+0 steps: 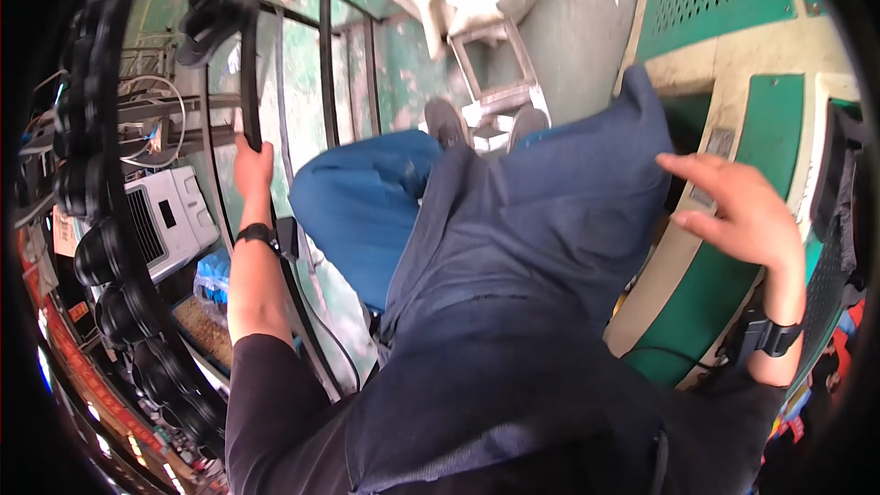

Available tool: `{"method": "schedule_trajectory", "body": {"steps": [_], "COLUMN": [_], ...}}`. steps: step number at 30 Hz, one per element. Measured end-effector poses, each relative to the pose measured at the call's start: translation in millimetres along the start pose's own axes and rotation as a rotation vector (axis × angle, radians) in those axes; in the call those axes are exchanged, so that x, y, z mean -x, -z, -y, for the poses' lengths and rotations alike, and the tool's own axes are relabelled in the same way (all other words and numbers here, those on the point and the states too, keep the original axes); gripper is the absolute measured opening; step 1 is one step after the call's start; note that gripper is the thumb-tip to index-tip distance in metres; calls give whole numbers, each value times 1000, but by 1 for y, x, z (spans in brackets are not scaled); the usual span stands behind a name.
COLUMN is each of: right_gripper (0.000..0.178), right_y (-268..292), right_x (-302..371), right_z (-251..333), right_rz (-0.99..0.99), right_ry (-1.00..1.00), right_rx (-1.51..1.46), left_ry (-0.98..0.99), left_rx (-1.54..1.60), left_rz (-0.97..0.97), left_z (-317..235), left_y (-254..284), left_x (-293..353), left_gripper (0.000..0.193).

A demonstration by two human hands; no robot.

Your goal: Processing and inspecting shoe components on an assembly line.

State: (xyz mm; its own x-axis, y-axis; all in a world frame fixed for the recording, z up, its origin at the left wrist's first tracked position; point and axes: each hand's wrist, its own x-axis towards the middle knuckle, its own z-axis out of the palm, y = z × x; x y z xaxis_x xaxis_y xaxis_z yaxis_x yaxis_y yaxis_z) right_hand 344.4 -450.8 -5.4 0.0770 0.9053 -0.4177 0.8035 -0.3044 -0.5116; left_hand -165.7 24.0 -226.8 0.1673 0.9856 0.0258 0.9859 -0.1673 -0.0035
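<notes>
My left hand (253, 168) is wrapped around an upright bar (249, 82) of a black metal rack. A black shoe-like object (220, 14) sits higher up on that rack, blurred. Over on the right, my right hand (738, 206) hangs in the air beside a green and cream machine (770, 133), thumb and fingers apart and nothing held. Its fingertips come close to the edge of the dark blue apron (550, 211) across my lap; whether they touch it I cannot tell.
A row of black rounded pieces (101, 257) lines the far left. Behind the rack bars stand a white boxy appliance (174, 220) and a tray of brown grains (202, 325). Ahead of my shoes (446, 119) is a grey-framed stand (495, 60). A cable (330, 335) hangs by my left arm.
</notes>
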Motion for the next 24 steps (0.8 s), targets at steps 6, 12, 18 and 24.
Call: {"method": "schedule_trajectory", "body": {"steps": [6, 12, 18, 24], "right_gripper": [64, 76, 78, 79], "right_y": [-6, -5, -7, -9], "right_x": [-11, -19, -15, -16], "right_z": [4, -2, -5, -3], "right_rz": [106, 163, 142, 151], "right_ry": [-118, -139, -168, -199], "right_rx": [-104, -61, -79, -85], "left_ry": [-92, -27, -22, 0], "left_rx": [34, 21, 33, 55], "left_rz": [6, 68, 61, 107], "left_z": [17, 16, 12, 7], "left_y": [-10, -8, -4, 0], "left_x": [-17, -17, -14, -12], "left_gripper": [66, 66, 66, 69]}}
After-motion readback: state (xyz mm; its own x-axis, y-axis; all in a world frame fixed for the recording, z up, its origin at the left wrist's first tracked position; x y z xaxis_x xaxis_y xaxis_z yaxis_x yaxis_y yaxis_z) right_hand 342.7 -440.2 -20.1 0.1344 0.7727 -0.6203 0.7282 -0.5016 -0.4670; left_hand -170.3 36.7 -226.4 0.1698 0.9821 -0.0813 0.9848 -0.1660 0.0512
